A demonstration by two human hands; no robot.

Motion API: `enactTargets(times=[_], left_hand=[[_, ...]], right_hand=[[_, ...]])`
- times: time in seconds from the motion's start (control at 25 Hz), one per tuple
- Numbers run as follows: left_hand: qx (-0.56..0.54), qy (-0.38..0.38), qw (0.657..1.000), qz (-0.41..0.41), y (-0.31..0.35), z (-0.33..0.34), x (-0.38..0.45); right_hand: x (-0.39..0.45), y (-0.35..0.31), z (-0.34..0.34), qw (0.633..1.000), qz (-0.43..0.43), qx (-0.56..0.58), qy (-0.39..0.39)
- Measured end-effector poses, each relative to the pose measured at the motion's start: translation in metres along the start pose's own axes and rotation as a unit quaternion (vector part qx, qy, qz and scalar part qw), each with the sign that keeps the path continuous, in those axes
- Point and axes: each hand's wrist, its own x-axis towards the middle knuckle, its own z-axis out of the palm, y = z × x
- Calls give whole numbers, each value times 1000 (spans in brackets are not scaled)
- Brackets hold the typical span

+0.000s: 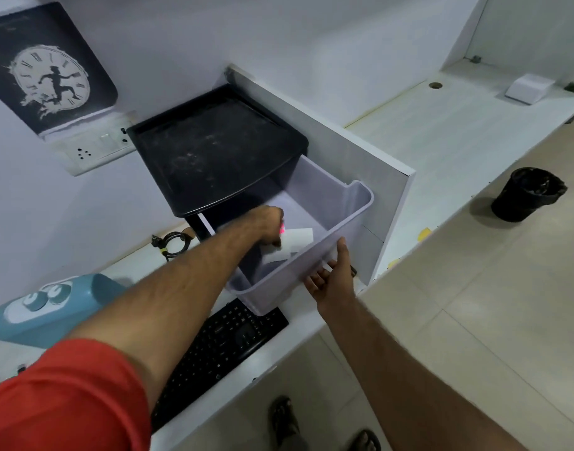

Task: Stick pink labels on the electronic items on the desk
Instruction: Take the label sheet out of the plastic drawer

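A pale lilac plastic drawer [350, 219] is pulled out from a black drawer unit [214, 148] on the white desk. My left hand [271, 226] reaches down inside it, fingers curled round something bright pink [282, 230], next to white paper slips [298, 239] on the drawer floor. My right hand [334, 278] holds the drawer's front from below, thumb up along the front wall. A black keyboard [223, 346] lies on the desk under the drawer's front.
A blue rounded device [48, 307] sits at the left of the desk, a coiled black cable [173, 244] behind it. A white partition panel [360, 157] stands right of the drawer unit. A small white box [528, 89] rests on the far desk, a black bin [526, 193] on the floor.
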Motion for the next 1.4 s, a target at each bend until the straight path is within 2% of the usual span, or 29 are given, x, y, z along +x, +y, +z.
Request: enactTargets(times=[0.12, 0.2, 0.44, 0.68, 0.8, 1.08, 1.2, 1.4], left_hand=[[101, -62, 993, 10, 6, 12, 26], [109, -77, 991, 1, 4, 19, 32], [101, -76, 990, -58, 9, 28, 36], [58, -26, 993, -95, 9, 15, 31], [-11, 23, 995, -96, 10, 9, 21], [-92, 100, 989, -52, 9, -3, -23], [-164, 153, 974, -19, -2, -10, -41], [-205, 305, 930, 6, -21, -36, -79]], right_hand=[[10, 7, 2, 999, -13, 15, 27], [13, 11, 5, 999, -16, 28, 37], [24, 16, 6, 998, -4, 42, 50], [25, 19, 6, 997, -8, 45, 56], [22, 18, 10, 997, -15, 42, 64], [16, 15, 18, 999, -31, 3, 38], [10, 14, 23, 999, -35, -6, 19], [4, 18, 48, 998, -60, -19, 27]])
